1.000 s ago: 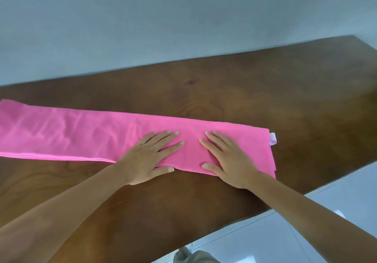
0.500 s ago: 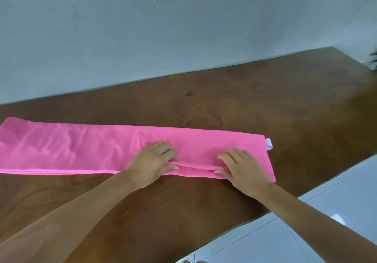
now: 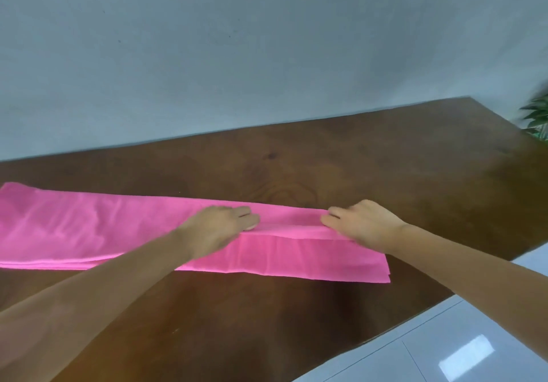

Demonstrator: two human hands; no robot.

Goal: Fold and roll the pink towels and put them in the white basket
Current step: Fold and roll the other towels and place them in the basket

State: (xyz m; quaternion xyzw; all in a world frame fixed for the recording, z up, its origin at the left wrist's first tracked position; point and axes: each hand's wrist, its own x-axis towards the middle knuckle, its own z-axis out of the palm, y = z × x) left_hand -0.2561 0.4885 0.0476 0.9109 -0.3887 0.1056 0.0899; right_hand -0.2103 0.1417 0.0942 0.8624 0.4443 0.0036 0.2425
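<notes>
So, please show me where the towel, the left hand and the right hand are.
towel (image 3: 74, 227): head view, flat left part.
left hand (image 3: 219, 229): head view, back of hand.
right hand (image 3: 366, 224): head view, back of hand.

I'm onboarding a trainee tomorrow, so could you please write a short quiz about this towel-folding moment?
1. True or false: both hands grip the pink towel.
2. What does the towel lie on? A) floor B) wooden table C) basket
3. Fill in: the green plant stands at the frame's ____ edge.

Key:
1. True: the left hand and the right hand curl on a lengthwise fold.
2. B, the table.
3. Right; the plant.
</notes>
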